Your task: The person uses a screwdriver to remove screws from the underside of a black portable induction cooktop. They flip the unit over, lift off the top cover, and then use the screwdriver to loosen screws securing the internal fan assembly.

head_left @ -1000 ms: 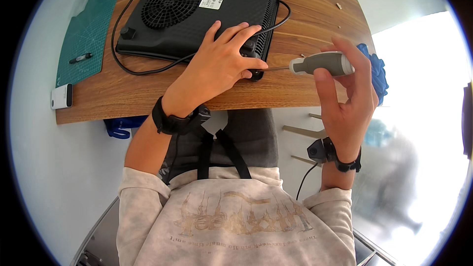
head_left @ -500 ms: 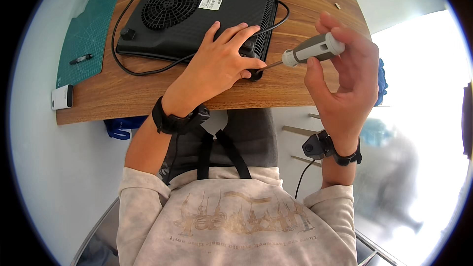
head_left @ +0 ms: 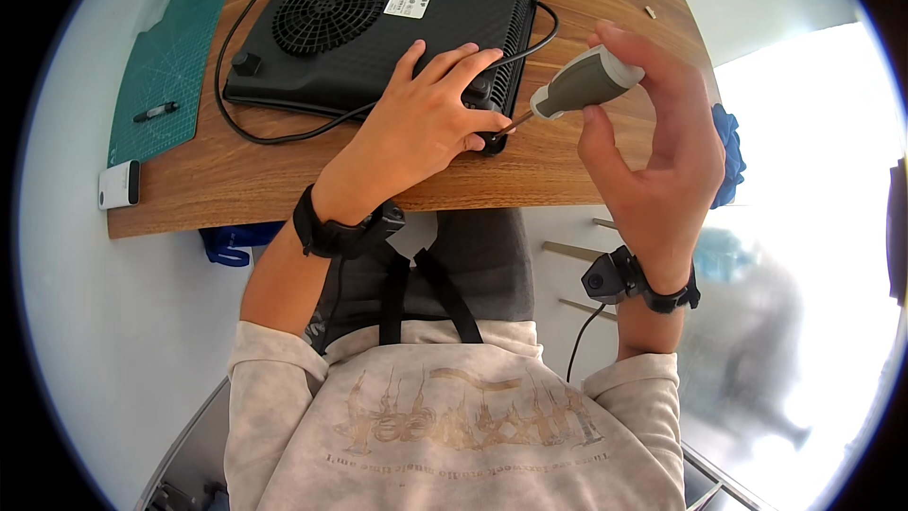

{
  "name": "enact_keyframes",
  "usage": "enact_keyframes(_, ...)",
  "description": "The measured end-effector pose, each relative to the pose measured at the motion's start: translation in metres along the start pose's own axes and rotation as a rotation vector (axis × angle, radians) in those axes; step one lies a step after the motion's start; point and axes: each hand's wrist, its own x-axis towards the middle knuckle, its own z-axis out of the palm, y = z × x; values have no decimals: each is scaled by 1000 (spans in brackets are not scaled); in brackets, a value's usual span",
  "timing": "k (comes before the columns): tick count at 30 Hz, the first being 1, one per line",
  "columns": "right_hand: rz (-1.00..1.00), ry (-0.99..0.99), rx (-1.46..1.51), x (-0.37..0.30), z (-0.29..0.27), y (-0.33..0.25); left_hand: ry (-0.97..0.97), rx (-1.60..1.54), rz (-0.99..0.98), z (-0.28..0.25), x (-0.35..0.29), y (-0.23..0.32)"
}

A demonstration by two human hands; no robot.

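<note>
Both busy | left hand [head_left: 430,118] spread flat on cooker [head_left: 378,24] corner | right hand [head_left: 648,132] clamped on screwdriver [head_left: 577,85] near table edge [head_left: 378,203]

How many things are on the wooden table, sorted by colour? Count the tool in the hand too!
Black: 2, the upside-down cooker with its cord, and the pen
Green: 1, the cutting mat
White: 1, the small box
Grey: 1, the screwdriver in the right hand, its tip at the cooker corner beside the left hand
Total: 5
</note>
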Motion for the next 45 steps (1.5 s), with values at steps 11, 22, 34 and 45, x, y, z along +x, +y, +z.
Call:
enact_keyframes(11, 22, -17, 5, -7, -7, -2, 0, 1, 1, 0, 0, -1)
enact_keyframes(22, 351, 94, -9, -46, -13, -6, -12, 52, 28, -1, 0, -1)
enact_keyframes(34, 550, 321, 246, -93, -30, 1, -93, 14, 47, -28, 15, -4)
enact_keyframes(45, 610, 313, 170, -113, -15, 7, -132, 95, 137, -28, 20, -7)
